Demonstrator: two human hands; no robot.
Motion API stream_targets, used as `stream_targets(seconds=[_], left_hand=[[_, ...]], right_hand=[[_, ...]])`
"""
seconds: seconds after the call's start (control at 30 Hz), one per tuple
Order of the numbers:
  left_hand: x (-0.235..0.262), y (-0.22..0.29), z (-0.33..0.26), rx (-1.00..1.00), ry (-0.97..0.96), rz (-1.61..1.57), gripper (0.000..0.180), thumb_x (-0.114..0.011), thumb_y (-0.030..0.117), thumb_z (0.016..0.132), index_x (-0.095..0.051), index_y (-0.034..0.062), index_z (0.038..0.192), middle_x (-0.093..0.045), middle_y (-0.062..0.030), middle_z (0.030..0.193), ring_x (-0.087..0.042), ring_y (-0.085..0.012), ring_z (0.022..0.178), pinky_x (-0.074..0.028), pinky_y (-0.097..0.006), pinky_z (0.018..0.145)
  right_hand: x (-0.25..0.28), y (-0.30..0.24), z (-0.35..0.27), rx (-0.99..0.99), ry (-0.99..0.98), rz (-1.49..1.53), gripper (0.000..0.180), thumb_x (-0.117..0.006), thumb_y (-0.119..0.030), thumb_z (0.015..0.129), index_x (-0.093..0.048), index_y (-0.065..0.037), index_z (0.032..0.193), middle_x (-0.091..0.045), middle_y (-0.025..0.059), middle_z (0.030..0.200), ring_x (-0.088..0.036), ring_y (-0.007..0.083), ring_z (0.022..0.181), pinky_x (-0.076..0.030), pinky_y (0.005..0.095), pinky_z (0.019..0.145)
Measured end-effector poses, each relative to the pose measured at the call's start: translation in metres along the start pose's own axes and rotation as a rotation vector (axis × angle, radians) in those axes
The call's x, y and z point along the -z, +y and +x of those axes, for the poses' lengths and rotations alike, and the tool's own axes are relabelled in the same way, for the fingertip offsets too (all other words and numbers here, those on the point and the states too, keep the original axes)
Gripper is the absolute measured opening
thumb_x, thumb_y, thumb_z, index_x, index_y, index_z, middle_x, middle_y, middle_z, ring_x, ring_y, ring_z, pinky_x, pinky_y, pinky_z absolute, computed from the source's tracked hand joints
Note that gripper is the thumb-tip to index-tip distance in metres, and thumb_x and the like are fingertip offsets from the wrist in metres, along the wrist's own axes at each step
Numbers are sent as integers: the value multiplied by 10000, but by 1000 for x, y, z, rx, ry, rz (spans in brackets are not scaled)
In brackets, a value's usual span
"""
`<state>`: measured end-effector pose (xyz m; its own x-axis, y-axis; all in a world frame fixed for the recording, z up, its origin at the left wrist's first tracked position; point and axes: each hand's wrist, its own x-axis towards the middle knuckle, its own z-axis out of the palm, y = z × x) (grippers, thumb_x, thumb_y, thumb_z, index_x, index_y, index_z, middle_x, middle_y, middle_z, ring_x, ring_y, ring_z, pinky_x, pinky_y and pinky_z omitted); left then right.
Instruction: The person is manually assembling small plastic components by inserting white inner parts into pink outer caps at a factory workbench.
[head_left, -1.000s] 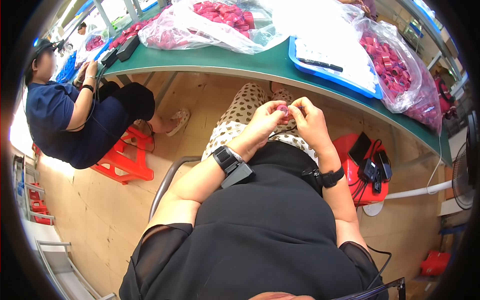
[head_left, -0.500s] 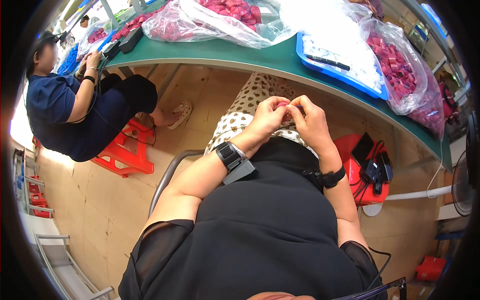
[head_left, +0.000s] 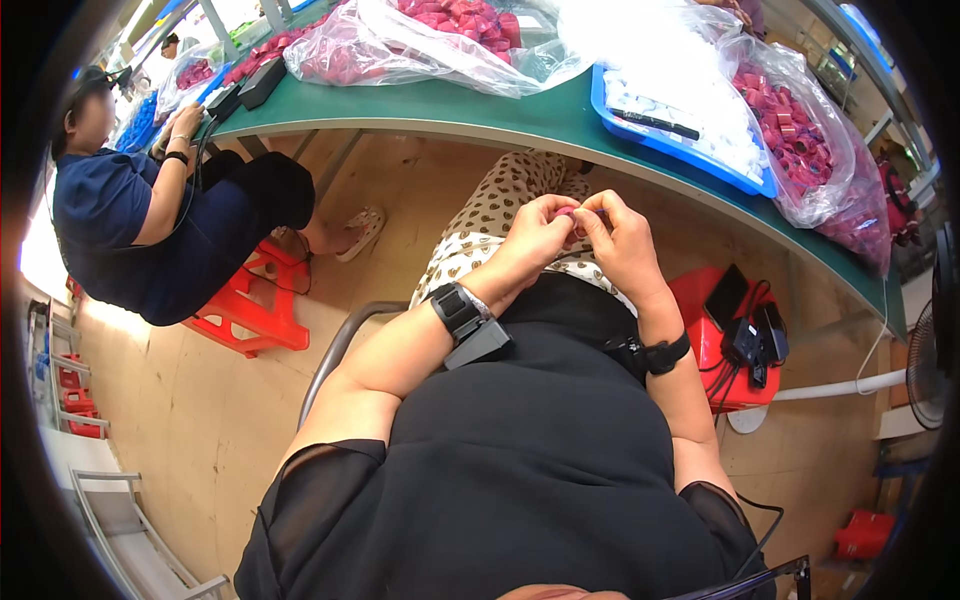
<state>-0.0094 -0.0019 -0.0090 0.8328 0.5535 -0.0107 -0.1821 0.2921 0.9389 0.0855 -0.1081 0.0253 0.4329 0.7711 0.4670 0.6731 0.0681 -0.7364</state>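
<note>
Above my lap, my left hand (head_left: pixel 536 238) and my right hand (head_left: pixel 624 238) meet with fingertips pinched together. Between them is a small dark-red piece (head_left: pixel 568 213), mostly covered by the fingers. Its colour matches the red ring-shaped pieces (head_left: pixel 785 125) in a clear plastic bag at the right of the table. The left fingers grip the piece from one side. On its other side the right thumb and forefinger are closed at it; whether they also pinch something smaller cannot be made out.
The green table (head_left: pixel 540 112) holds a blue tray (head_left: pixel 690 160) of white pieces, a black pen (head_left: pixel 655 123) and another clear bag (head_left: pixel 400 62) with red pieces. A red stool (head_left: pixel 690 300) carries black devices and cables. At left sits a co-worker (head_left: pixel 120 215); a fan (head_left: pixel 925 365) stands right.
Both hands stay in nearly the same place, with slight finger movement around the red piece. My legs have shifted a little under the table.
</note>
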Motion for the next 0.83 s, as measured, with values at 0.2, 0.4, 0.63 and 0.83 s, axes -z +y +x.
stream_targets(seconds=[0.2,0.4,0.63,0.83], left_hand=[[-1,-2,2,33,-21,-44,248,-525,90,923,-539,-38,1135,-610,-62,952,-572,-112,835,-477,-251,758],[-3,-7,2,-35,30,32,262,-520,83,932,-521,-48,1158,-610,-66,951,-573,-113,850,-483,-258,774],[-1,-5,2,-56,37,70,237,-537,107,933,-534,-32,1125,-617,-62,921,-586,-103,791,-488,-236,700],[-1,7,0,-19,-65,-44,237,-549,105,921,-539,-1,1132,-632,-68,958,-604,-112,796,-481,-228,690]], right_hand=[[4,4,1,-41,14,-67,127,-614,-132,875,-570,-14,861,-637,146,730,-638,272,665,-484,341,590],[4,6,0,-67,22,-40,128,-616,-134,874,-574,-14,862,-638,146,724,-636,274,662,-483,344,598],[2,0,-1,34,-3,-66,132,-621,-130,870,-571,-8,858,-635,146,718,-641,269,654,-485,335,588],[5,-1,0,-22,44,109,121,-604,-128,896,-583,-15,861,-683,100,785,-675,219,701,-523,324,632]])
